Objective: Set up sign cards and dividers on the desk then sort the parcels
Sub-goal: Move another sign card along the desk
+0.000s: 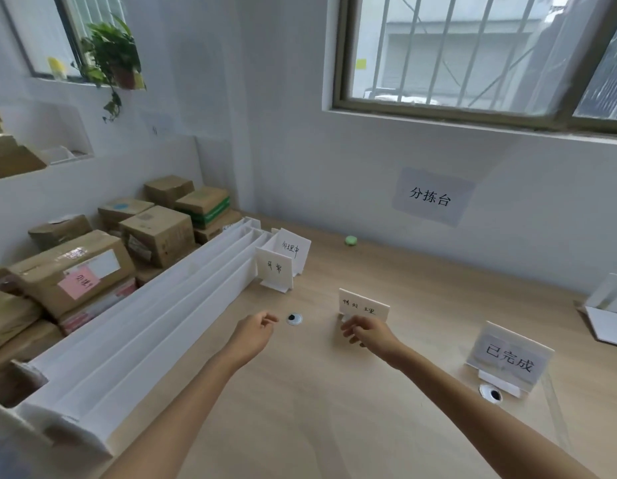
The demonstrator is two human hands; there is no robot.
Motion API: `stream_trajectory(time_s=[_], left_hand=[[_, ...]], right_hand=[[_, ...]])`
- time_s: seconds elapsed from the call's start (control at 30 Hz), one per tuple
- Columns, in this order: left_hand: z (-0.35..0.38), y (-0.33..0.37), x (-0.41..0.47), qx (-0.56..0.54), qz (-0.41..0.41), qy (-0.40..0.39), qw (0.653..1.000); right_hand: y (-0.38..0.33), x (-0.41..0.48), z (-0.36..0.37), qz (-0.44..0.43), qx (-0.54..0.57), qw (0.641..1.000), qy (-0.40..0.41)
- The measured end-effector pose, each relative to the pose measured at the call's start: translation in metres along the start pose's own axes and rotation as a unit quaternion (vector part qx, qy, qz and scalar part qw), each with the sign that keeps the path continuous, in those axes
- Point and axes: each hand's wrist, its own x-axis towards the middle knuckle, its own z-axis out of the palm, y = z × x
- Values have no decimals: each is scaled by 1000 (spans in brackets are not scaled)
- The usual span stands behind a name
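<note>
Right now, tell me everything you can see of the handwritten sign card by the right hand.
The sign card is a white, rectangular, plastic-looking plate with black handwritten characters. It stands upright on a small white foot on the wooden desk, facing the camera. The right hand curls at its foot; whether it pinches it is unclear.

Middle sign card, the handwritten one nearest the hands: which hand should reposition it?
Right, probably. The right hand is just below the middle sign card and its stand, curled towards it, though contact is unclear. The left hand is further off, beside the desk grommet.
</note>
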Motion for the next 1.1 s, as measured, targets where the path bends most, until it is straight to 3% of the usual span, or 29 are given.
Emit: stream_trajectory(time_s=[0.37, 0.63, 0.93, 1.1], left_hand=[[-17, -42, 76, -13, -11, 0, 1000], [-44, -99, 137, 28, 0, -64, 998], [-88, -153, 269, 79, 72, -128, 986], [-67, -166, 335, 43, 98, -155, 982]], right_hand=[[-23, 85, 20, -19, 12, 1000, 9], [-33, 149, 52, 24, 13, 999, 18], [-86, 324, 109, 68, -41, 992, 102], [-96, 438, 116, 54, -200, 956, 206]])
